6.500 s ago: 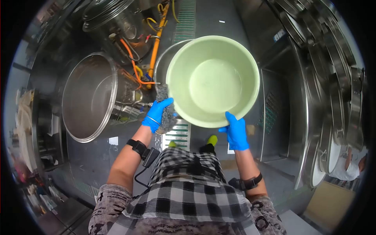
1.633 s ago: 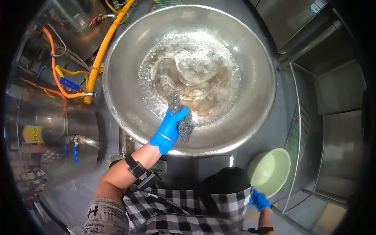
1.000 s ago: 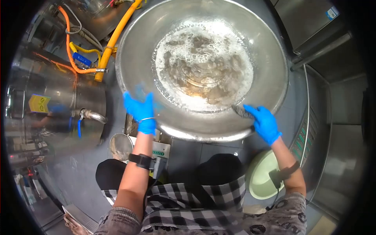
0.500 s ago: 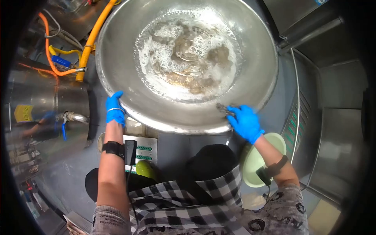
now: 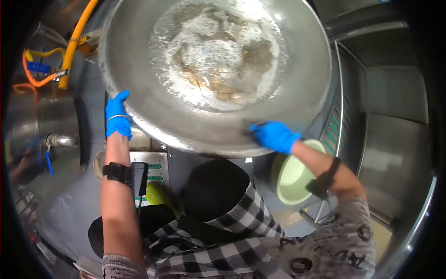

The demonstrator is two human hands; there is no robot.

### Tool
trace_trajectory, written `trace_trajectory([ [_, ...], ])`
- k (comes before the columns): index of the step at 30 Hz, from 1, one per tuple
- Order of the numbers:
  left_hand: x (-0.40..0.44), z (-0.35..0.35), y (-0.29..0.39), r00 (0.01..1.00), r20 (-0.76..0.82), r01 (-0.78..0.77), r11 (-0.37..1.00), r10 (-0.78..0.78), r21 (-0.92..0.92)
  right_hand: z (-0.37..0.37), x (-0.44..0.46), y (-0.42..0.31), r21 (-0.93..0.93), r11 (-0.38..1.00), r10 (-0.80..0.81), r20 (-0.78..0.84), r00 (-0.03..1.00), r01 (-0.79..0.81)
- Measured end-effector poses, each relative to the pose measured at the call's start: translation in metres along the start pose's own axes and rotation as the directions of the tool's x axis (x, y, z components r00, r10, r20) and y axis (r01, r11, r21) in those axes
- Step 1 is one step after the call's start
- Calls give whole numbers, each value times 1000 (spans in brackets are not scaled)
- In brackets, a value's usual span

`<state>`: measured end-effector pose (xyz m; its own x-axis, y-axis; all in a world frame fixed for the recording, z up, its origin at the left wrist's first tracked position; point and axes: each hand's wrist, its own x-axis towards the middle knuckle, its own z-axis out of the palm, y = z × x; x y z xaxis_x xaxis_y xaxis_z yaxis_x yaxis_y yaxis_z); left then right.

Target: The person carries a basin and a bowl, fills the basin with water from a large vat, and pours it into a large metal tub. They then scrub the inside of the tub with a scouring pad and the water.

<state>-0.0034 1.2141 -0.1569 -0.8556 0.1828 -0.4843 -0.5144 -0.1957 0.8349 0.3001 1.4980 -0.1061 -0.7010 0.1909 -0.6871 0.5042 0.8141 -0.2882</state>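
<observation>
A large round metal basin (image 5: 134,93) fills the upper middle of the view, with foamy, brownish water (image 5: 209,65) pooled at its bottom. My left hand (image 5: 117,114), in a blue glove, grips the basin's rim at the left, fingers folded over the edge. On the near inner wall, my gloved right hand (image 5: 275,136) presses a dark steel wool scourer (image 5: 247,129) against the metal. The scourer is blurred by motion and partly hidden by the fingers.
A pale green plastic tub (image 5: 297,179) stands on the floor below my right forearm. Orange hoses (image 5: 74,44) and a metal pipe with a blue-handled valve (image 5: 60,140) are at the left. A drain grate (image 5: 155,172) lies near my feet; steel counters (image 5: 395,153) line the right.
My right hand has slid leftward along the near inner wall with the scourer. The view has shifted, so the basin and my left hand on its rim appear farther left.
</observation>
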Motion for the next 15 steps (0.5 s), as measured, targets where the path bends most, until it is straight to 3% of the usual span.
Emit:
trace_trajectory([
  [1, -7, 6, 0, 998, -53, -20, 999, 22, 25, 22, 27, -20, 173, 938, -311, 41, 950, 300],
  [2, -11, 8, -1, 998, -48, -28, 999, 29, 22, 32, 50, -56, 398, 836, -409, -9, 913, 378],
  [3, -14, 9, -1, 998, -44, -36, 999, 37, 19, 4, 58, -106, 334, 922, -276, 213, 937, 196],
  [4, -17, 13, 2, 996, -79, -38, 999, 39, 10, -18, 80, -135, 357, 925, -276, 400, 874, 129],
  [5, -20, 15, 2, 997, -53, -51, 999, 51, 0, -14, 98, -135, 350, 926, -287, 411, 865, 141],
  [7, -22, 15, 3, 996, -56, -68, 998, 68, -6, 18, 142, -114, -11, 853, -511, 185, 839, 522],
  [9, -27, 14, 2, 997, -31, -70, 994, 73, 81, 25, 150, -54, -37, 832, -555, -21, 832, 554],
  [10, -30, 12, 3, 997, 4, -73, 995, 73, 66, 18, 150, -23, -125, 853, -520, -125, 845, 506],
  [11, -30, 11, 4, 997, -16, -73, 996, 74, 59, 0, 148, -5, -157, 931, -357, -190, 915, 331],
  [12, -30, 11, 5, 998, -17, -53, 996, 54, 70, -11, 151, 21, -94, 959, -283, -370, 885, 267],
  [13, -31, 11, 5, 999, -13, -35, 996, 36, 82, -27, 145, 24, 158, 968, -110, -432, 895, 195],
  [14, -30, 10, 6, 999, 17, -38, 998, 37, 52, -26, 155, 36, 110, 981, 190, -415, 890, -158],
  [15, -29, 9, 4, 999, 10, -36, 998, 35, 55, -14, 166, 35, 111, 982, 187, -410, 893, -155],
])
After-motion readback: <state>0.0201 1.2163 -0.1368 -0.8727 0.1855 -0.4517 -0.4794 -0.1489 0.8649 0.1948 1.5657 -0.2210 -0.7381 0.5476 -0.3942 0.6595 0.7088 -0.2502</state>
